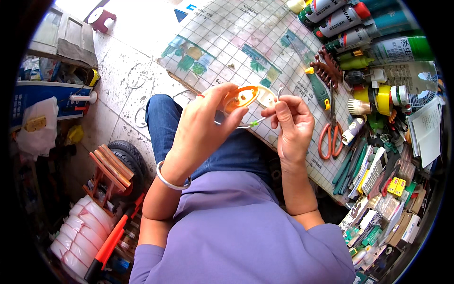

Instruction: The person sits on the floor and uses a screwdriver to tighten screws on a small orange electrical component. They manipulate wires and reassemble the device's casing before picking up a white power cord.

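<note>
My left hand (201, 120), with a bangle at its wrist, grips a small oval plastic case (242, 98) between thumb and fingers. Its orange inside faces up, and small metal parts show in it. A white oval half (266, 97) lies against its right side; whether the two are joined I cannot tell. From below the case a thin white cable (243, 127) with a green piece (254, 124) on it runs to my right hand (294, 125). The fingers there are pinched on the cable, and a pale end sticks up above them. Both hands are just over the table's near edge.
Green-handled screwdriver (318, 90) and orange-handled scissors (331, 139) lie on the grid-patterned table (217, 52). Spray cans (338, 21), tape rolls (385, 100) and many small tools crowd the right side. On the floor at left stand a wheel (127, 158) and a wrapped white bundle (82, 234).
</note>
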